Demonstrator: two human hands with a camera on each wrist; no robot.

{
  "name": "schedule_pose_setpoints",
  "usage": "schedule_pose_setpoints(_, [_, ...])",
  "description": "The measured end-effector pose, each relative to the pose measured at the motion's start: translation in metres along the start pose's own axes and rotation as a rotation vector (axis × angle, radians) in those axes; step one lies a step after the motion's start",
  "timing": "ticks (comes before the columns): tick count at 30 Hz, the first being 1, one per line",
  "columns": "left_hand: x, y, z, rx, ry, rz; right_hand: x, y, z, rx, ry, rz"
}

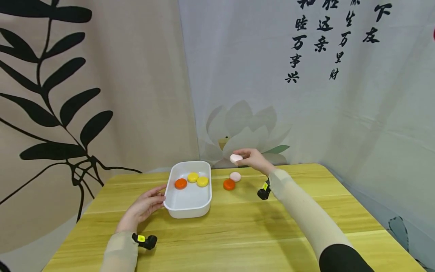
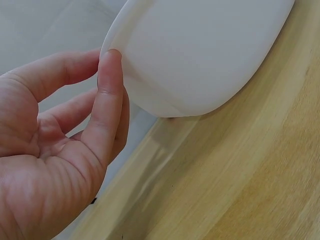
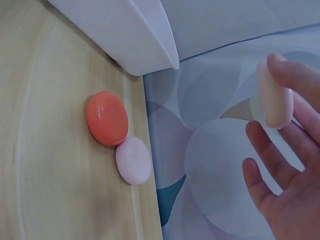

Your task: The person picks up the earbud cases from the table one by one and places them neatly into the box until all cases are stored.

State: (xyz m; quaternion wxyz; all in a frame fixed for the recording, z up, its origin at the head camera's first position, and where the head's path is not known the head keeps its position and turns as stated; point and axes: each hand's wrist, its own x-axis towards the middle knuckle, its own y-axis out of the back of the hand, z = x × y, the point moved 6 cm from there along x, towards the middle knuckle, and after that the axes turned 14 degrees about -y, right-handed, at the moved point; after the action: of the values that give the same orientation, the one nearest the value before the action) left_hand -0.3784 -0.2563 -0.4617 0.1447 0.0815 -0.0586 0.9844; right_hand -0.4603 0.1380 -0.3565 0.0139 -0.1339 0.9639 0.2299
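Observation:
In the head view, my right hand [image 1: 255, 159] holds a smooth, rounded pale pink disc [image 1: 236, 158] above the table's far edge. The right wrist view shows this pink disc [image 3: 275, 96] pinched between thumb and fingers, with two other fingers held away from it. Below lie a second pale pink disc [image 1: 235, 176] and an orange disc [image 1: 229, 184], close together on the table. My left hand [image 1: 148, 204] grips the left rim of a white plastic box [image 1: 188, 207]. Inside the box are an orange disc [image 1: 181, 184] and two yellow discs [image 1: 193, 177].
The wooden table [image 1: 238, 238] carries the box and the loose discs. Right behind its far edge hangs a pale curtain [image 1: 238, 56] printed with a lotus and dark characters. A black wrist camera [image 1: 145, 241] sits under the left wrist, another under the right.

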Motion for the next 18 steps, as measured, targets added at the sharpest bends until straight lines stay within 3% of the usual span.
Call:
schedule_pose_setpoints(5, [-0.001, 0.000, 0.001, 0.001, -0.001, -0.016, 0.000, -0.002, -0.004, -0.012, 0.001, -0.003])
schedule_pose_setpoints(12, [-0.001, 0.000, -0.001, 0.010, 0.009, 0.012, 0.002, -0.004, -0.011, -0.037, 0.006, 0.005])
schedule_pose_setpoints(18, [-0.001, 0.000, 0.002, -0.023, -0.040, -0.044, 0.007, -0.006, -0.019, -0.049, 0.006, 0.008])
